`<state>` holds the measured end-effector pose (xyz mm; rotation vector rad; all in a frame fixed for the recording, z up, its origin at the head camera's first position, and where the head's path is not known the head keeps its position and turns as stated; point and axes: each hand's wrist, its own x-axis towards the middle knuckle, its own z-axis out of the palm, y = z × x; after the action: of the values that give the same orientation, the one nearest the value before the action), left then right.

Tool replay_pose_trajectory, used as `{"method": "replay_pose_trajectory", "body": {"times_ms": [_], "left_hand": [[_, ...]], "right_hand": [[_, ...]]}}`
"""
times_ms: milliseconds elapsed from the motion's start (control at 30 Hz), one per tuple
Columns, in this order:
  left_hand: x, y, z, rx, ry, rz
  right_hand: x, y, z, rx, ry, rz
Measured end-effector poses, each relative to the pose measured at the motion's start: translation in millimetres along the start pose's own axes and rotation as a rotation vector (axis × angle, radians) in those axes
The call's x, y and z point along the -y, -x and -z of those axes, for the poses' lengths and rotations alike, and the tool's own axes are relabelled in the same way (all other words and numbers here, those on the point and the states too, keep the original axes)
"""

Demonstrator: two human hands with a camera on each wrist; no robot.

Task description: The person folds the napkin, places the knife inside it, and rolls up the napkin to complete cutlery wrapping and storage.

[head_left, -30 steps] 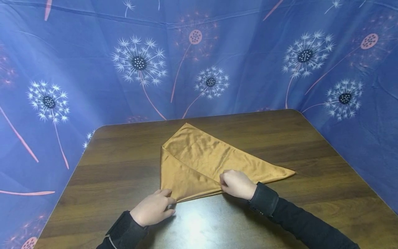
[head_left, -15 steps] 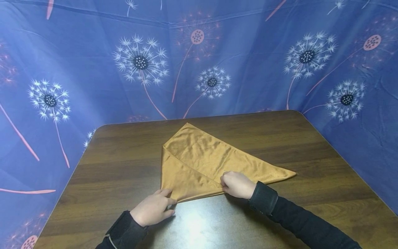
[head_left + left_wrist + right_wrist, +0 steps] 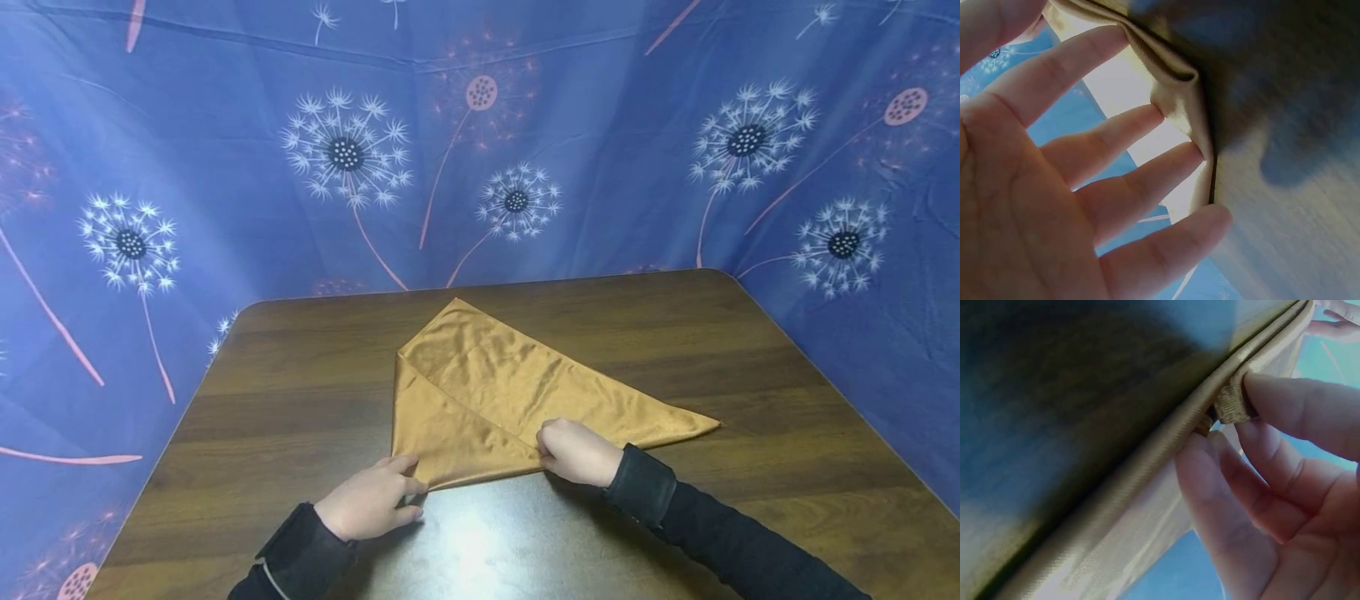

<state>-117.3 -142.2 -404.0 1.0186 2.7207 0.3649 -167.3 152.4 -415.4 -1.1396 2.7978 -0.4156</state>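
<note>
A satiny golden-brown cloth [image 3: 517, 375] lies folded on the table, with a layer turned over its left part and a long point reaching right. At its near left corner my left hand [image 3: 371, 500] rests with spread fingers; in the left wrist view the straight fingertips [image 3: 1194, 153] touch the folded edge. My right hand [image 3: 577, 452] is at the near edge, where the turned-over layer ends. The right wrist view shows its thumb and forefinger pinching a small tip of the cloth [image 3: 1233, 403], other fingers against the fold.
The brown wooden table [image 3: 315, 358] has rounded far corners. A blue curtain [image 3: 600, 167] printed with dandelions hangs behind it and along both sides. A bright light glare shows on the table top in front of the cloth.
Both hands and the cloth hold their places on the table. The head view has shifted slightly, so everything sits a little further right and lower.
</note>
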Motion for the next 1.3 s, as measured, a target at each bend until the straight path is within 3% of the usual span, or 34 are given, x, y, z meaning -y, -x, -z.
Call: {"method": "replay_pose_trajectory", "body": {"times_ms": [133, 267, 467, 600, 700, 767, 833, 867, 1033, 1067, 1100, 1133, 1167, 1200, 1300], "left_hand": [[12.6, -7.8, 7.0, 0.049, 0.059, -0.032], [43.4, -28.8, 21.0, -0.003, 0.044, -0.066], [98.6, -80.1, 44.8, -0.115, -0.021, 0.067], [119.3, -102.3, 50.3, -0.104, -0.012, 0.129], [128.0, -113.0, 51.4, -0.051, 0.06, 0.177], [137.2, -119.3, 50.1, -0.025, 0.108, 0.16], [155.8, -128.2, 40.4, 0.019, 0.152, 0.152], [175.5, -135.1, 28.3, 0.014, 0.155, 0.099], [278.0, -176.2, -40.6, 0.036, 0.139, 0.007], [285.6, -180.4, -45.9, 0.045, 0.137, 0.01], [284.0, -182.1, -45.7, 0.074, 0.14, 0.05], [284.0, -181.3, -43.6, 0.059, 0.156, 0.01], [274.6, -179.0, -37.9, 0.052, 0.144, 0.016], [257.6, -174.7, -26.7, 0.074, 0.143, 0.057], [207.2, -157.6, 7.3, 0.072, 0.138, 0.09]], "right_hand": [[-1.0, 0.3, -0.5, 0.009, -0.001, 0.005], [-1.8, 1.0, -1.0, 0.007, -0.01, 0.026], [-6.3, 3.1, -5.3, -0.001, -0.024, 0.036], [-5.5, 5.1, -8.6, 0.012, -0.04, 0.02], [-4.6, 5.5, -7.7, 0.013, -0.042, 0.018], [-4.4, 5.2, -6.0, 0.016, -0.04, 0.017], [-3.9, 4.8, -5.6, 0.019, -0.042, 0.013], [-3.3, 4.8, -5.9, 0.024, -0.046, 0.011], [-2.5, 4.3, -6.2, 0.038, -0.057, 0.007], [-2.7, 4.2, -5.8, 0.039, -0.056, 0.007], [-2.9, 4.1, -5.6, 0.038, -0.057, 0.009], [-3.1, 4.0, -5.2, 0.036, -0.057, 0.009], [-3.5, 3.8, -5.2, 0.033, -0.055, 0.009], [-3.8, 3.6, -5.1, 0.031, -0.055, 0.007], [-4.7, 3.5, -6.5, 0.026, -0.052, 0.004]]}}
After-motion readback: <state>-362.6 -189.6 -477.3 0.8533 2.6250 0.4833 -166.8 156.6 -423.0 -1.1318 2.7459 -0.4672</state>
